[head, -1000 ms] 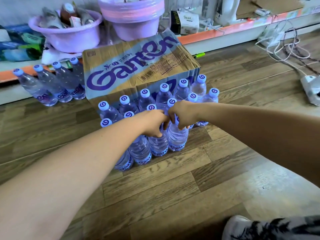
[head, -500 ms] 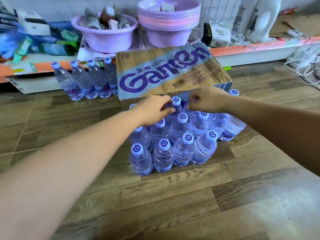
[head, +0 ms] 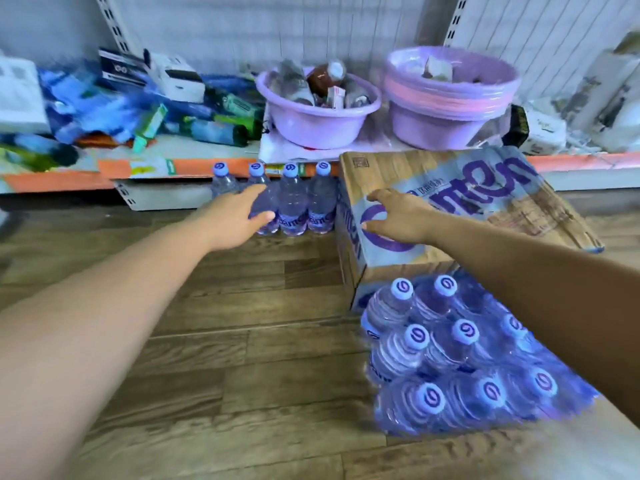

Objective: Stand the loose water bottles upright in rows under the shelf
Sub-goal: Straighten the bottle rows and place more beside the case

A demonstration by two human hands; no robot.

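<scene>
A short row of clear water bottles [head: 294, 202] with pale blue caps stands upright on the floor against the base of the shelf [head: 166, 197]. My left hand [head: 239, 216] reaches toward that row with fingers spread, in front of its second bottle, holding nothing. My right hand [head: 398, 216] hovers open over the near left corner of the cardboard water carton [head: 485, 209]. A block of several upright bottles [head: 460, 358] stands in front of the carton at the lower right, under my right forearm.
On the shelf stand a purple basin [head: 318, 123] with bottles and packets, stacked purple basins [head: 450, 109], boxes and wrapped goods [head: 121, 112]. Wooden floor [head: 225, 341] stretches left of the carton and the bottle block.
Both hands have left the bottle block by the carton and moved up and left. The view has swung left, putting the block at the lower right.
</scene>
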